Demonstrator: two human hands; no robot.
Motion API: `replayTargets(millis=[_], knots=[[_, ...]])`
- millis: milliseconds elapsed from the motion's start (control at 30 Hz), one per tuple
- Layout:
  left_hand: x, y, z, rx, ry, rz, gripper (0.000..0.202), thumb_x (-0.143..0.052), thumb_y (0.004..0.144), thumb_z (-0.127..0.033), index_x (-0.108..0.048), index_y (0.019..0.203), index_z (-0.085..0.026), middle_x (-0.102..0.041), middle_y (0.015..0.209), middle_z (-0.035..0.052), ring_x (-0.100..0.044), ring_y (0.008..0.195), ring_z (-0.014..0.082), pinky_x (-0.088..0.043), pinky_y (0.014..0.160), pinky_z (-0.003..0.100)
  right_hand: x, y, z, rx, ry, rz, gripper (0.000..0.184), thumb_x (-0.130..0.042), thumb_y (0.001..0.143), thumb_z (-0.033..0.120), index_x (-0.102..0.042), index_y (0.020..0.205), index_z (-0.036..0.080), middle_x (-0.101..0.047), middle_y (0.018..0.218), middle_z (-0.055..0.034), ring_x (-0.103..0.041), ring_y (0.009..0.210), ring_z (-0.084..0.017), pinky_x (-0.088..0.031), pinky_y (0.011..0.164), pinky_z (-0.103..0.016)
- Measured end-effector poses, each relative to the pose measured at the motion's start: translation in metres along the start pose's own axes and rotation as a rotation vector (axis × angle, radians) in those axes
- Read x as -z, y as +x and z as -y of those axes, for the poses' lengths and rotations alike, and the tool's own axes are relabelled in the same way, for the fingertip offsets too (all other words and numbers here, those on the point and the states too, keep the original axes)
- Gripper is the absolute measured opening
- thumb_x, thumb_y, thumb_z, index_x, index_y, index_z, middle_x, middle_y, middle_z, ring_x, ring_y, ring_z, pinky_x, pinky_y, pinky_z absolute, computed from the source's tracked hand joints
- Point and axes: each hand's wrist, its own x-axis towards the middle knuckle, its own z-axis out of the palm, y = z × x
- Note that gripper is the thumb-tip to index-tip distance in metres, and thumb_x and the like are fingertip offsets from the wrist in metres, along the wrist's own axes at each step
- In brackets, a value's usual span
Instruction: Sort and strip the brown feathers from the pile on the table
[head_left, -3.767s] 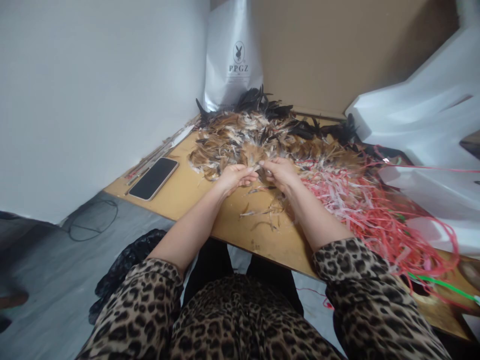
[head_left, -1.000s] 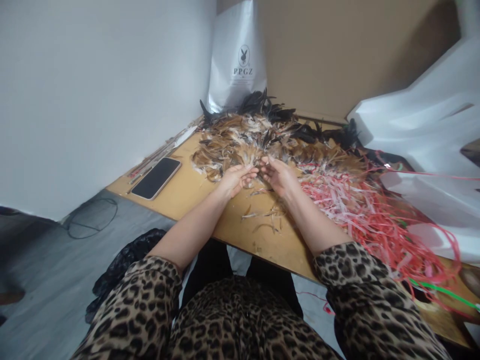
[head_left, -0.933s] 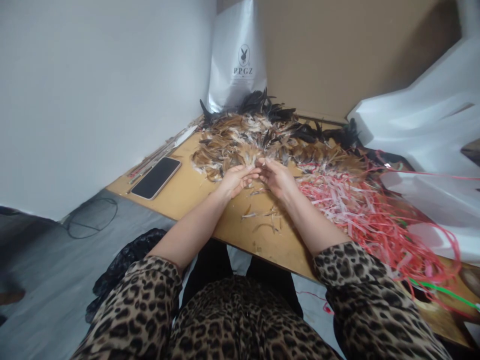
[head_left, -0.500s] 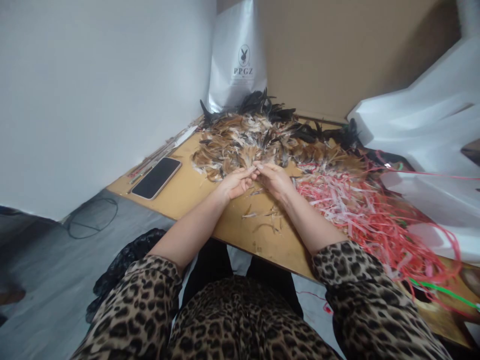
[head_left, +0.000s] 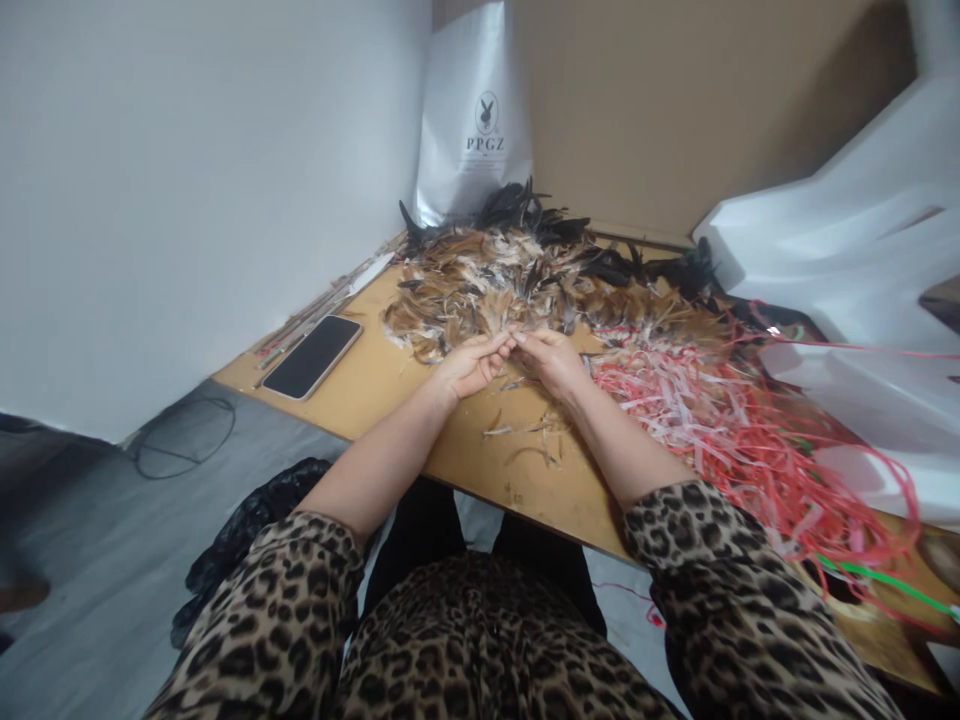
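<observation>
My left hand and my right hand meet over the wooden table, thumbs and fingers pinched together tip to tip. A small fan of light brown feathers sticks up from between the fingertips, its quill ends hidden by the fingers. Right behind them spreads a big heap of brown, white and black feathers. A few loose feathers lie on the bare wood nearer my body, below the hands.
Pink and red plastic strips lie tangled on the right, beside large white sheeting. A phone rests at the table's left edge, near thin sticks. At the back stands a white bag. A black plastic bag is on the floor.
Both hands stay in nearly the same place, still pinched together. Only slight finger movement shows, and the view has shifted a little.
</observation>
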Motion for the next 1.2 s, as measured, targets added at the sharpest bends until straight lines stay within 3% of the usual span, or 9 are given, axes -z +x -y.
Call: replayTargets(millis=[200,300,533,800,1067,1200], knots=[[0.005,0.008,0.002,-0.263,0.248,-0.070,0.007,-0.064,0.072,-0.013,-0.064,0.076,-0.007,-0.066,0.069,0.0045,-0.058,0.055,0.0026,-0.045,0.053,0.010,0.000,-0.001,0.006,-0.158,0.160,-0.205,0.036,-0.078,0.047,0.039,-0.062,0.073,0.019,-0.063,0.066,0.0020,-0.053,0.054,-0.007,-0.036,0.046,-0.018],[0.004,0.009,0.004,-0.312,0.396,-0.116,0.013,-0.067,0.069,-0.020,-0.065,0.074,-0.008,-0.067,0.068,0.0051,-0.057,0.054,0.0038,-0.044,0.053,0.013,-0.002,-0.001,0.008,-0.178,0.147,-0.214,0.033,-0.076,0.051,0.042,-0.059,0.066,0.018,-0.061,0.062,0.0022,-0.046,0.047,-0.005,-0.032,0.042,-0.017],[0.000,0.007,0.010,-0.324,0.569,-0.097,0.017,-0.071,0.064,-0.024,-0.066,0.071,-0.009,-0.066,0.063,0.0047,-0.056,0.050,0.0058,-0.045,0.052,0.017,-0.002,0.002,0.004,-0.131,0.081,-0.196,0.028,-0.075,0.049,0.034,-0.053,0.055,0.017,-0.056,0.051,0.0028,-0.043,0.044,-0.005,-0.029,0.041,-0.019],[0.004,0.009,0.009,-0.245,0.371,-0.112,0.019,-0.067,0.070,-0.023,-0.064,0.080,-0.008,-0.069,0.077,0.0084,-0.062,0.061,0.0067,-0.044,0.053,0.014,-0.005,-0.001,0.004,0.057,-0.014,-0.224,0.026,-0.074,0.054,0.039,-0.062,0.062,0.018,-0.055,0.053,0.0038,-0.044,0.048,-0.007,-0.033,0.048,-0.021],[0.005,0.008,0.012,-0.219,0.417,-0.040,0.020,-0.070,0.067,-0.025,-0.063,0.071,-0.007,-0.066,0.065,0.0061,-0.058,0.053,0.0057,-0.042,0.050,0.014,-0.005,-0.002,0.002,0.115,-0.124,-0.248,0.020,-0.072,0.056,0.037,-0.066,0.064,0.019,-0.060,0.062,0.0026,-0.049,0.056,-0.009,-0.038,0.057,-0.023],[0.005,0.007,0.011,-0.268,0.522,-0.070,0.022,-0.070,0.067,-0.028,-0.062,0.066,-0.008,-0.062,0.056,0.0037,-0.055,0.047,0.0052,-0.042,0.048,0.015,-0.001,-0.002,0.008,0.105,-0.222,-0.182,0.025,-0.072,0.056,0.039,-0.062,0.060,0.017,-0.056,0.056,0.0035,-0.045,0.053,-0.008,-0.035,0.053,-0.022]])
